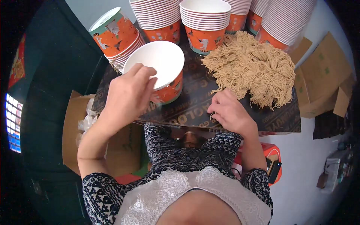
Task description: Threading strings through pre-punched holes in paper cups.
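A paper bucket point(174, 88), orange printed outside and white inside, stands on the dark table before me, its mouth tilted toward me. My left hand point(129, 92) is closed at its near-left rim, fingers curled over the edge and thumb on the outer side. The hand hides part of that rim. Near the table's front edge, my right hand point(228, 110) pinches a thin light strand point(212, 115) between thumb and fingertips. Just beyond that hand lies a large heap of tan cords point(255, 71), in loose looped bundles.
Tall stacks of nested paper buckets point(206, 28) line the back of the table. Another stack point(116, 37) leans upside down at the left, tan cord ends at its rims. Open cardboard boxes point(71, 131) stand left and right. A red stool point(272, 150) is below right.
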### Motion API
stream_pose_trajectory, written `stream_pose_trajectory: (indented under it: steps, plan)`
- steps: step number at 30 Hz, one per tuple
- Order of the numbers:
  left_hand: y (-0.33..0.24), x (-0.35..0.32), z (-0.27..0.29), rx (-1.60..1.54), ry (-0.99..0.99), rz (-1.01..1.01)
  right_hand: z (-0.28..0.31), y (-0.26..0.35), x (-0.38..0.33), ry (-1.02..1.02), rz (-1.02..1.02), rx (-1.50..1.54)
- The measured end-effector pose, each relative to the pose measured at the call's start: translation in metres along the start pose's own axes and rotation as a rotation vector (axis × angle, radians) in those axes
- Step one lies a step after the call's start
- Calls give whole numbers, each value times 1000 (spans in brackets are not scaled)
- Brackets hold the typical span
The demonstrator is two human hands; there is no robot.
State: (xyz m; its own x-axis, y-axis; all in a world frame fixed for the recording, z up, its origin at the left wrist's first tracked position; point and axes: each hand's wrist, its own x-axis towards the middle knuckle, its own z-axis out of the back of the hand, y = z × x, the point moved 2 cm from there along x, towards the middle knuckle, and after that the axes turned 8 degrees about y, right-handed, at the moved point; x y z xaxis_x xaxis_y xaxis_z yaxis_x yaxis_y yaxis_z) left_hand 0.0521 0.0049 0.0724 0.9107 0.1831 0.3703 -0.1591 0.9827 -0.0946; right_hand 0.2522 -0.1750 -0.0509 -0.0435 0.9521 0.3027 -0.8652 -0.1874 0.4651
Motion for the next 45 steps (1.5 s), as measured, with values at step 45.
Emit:
stream_pose_trajectory:
  steps: [45]
  plan:
    - [14, 4, -19, -395, 8, 163, -36, 42, 63, -528, -140, 1048]
